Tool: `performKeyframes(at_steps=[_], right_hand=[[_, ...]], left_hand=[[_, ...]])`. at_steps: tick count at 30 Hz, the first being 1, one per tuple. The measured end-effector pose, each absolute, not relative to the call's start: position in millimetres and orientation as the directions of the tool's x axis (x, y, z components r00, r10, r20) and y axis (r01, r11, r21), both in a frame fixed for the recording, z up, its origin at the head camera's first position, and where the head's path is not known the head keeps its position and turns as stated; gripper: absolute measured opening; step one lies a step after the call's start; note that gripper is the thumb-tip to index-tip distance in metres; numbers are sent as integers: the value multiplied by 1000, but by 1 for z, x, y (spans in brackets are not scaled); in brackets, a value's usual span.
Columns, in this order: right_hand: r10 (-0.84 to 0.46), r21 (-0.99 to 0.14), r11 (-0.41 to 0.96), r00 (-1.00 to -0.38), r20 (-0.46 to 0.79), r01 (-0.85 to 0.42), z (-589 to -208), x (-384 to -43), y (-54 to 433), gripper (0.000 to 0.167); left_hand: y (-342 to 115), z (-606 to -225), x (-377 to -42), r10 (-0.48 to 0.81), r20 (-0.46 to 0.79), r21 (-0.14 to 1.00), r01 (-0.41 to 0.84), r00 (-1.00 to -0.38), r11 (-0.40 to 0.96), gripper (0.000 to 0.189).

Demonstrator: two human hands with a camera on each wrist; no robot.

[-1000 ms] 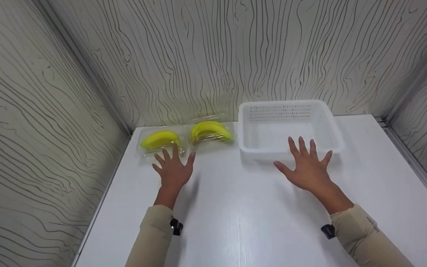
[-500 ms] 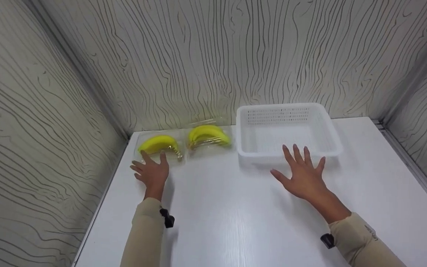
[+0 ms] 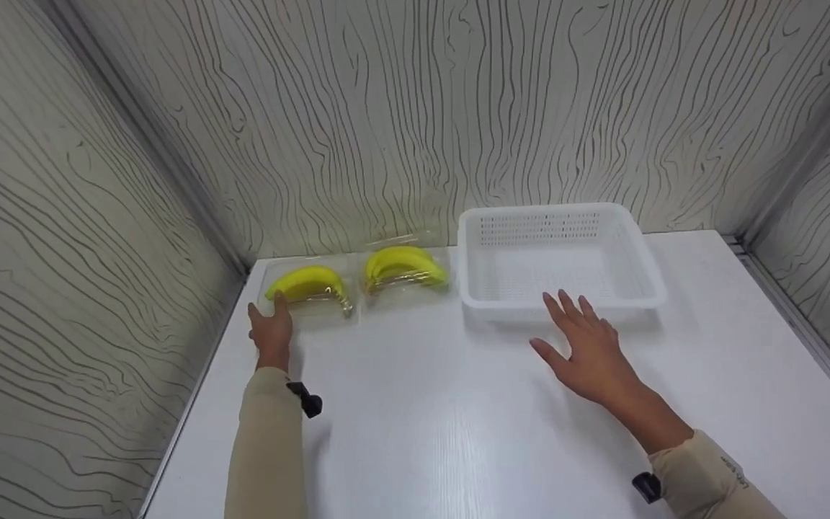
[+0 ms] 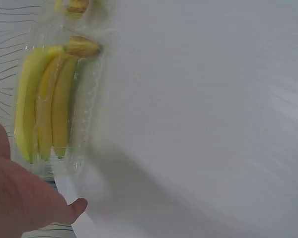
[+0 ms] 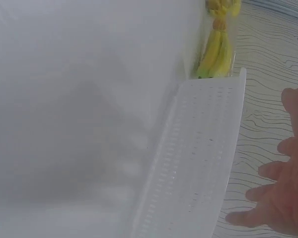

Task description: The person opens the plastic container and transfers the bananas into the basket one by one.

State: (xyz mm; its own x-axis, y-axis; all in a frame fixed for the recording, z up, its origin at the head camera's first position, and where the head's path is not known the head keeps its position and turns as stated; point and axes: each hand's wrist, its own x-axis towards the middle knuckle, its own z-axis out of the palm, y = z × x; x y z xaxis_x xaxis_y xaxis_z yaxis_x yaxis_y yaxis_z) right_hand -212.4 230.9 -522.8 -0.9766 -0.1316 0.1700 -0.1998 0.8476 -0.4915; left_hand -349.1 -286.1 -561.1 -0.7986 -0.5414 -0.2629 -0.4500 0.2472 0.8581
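In the head view, a bunch of bananas (image 3: 307,280) lies inside a clear plastic box (image 3: 332,308) at the back left of the table. A second bunch (image 3: 404,264) sits in a similar clear box to its right. My left hand (image 3: 271,333) is at the front left corner of the first box, thumb and fingers parted; the left wrist view shows several bananas (image 4: 62,104) through the plastic, just beyond that hand (image 4: 27,198). Whether it touches the box I cannot tell. Fingers extended, my right hand (image 3: 591,360) hovers by the front rim of a white basket (image 3: 563,305), holding nothing.
The white table (image 3: 429,404) is bounded by wood-patterned panels at the back (image 3: 415,108) and left (image 3: 62,252), with another on the right. The basket stands against the back panel, right of the boxes, and has slotted walls (image 5: 193,144).
My left hand has moved left, from in front of the first box to its left corner, its fingers drawing closer together. The right hand has shifted slightly toward me. Boxes and basket stay put.
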Motion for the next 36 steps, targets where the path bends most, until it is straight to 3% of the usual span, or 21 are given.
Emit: performKeyframes(at_steps=[12, 22, 31, 36], right_hand=[[-244, -537, 775, -941, 235, -335, -535, -202, 228, 66], [-293, -572, 739, -934, 203, -356, -544, -209, 214, 63], [-313, -688, 670, -946, 81, -281, -565, -239, 159, 65], [-374, -707, 642, -926, 50, -297, -576, -245, 123, 65]], left_hand=[[-283, -567, -355, -560, -246, 849, -454, -791, 269, 98], [-282, -565, -351, -586, -205, 865, -425, -784, 265, 94], [-292, -569, -336, -624, -152, 870, -403, -766, 283, 90], [-299, -574, -320, -608, -115, 887, -356, -786, 293, 88]])
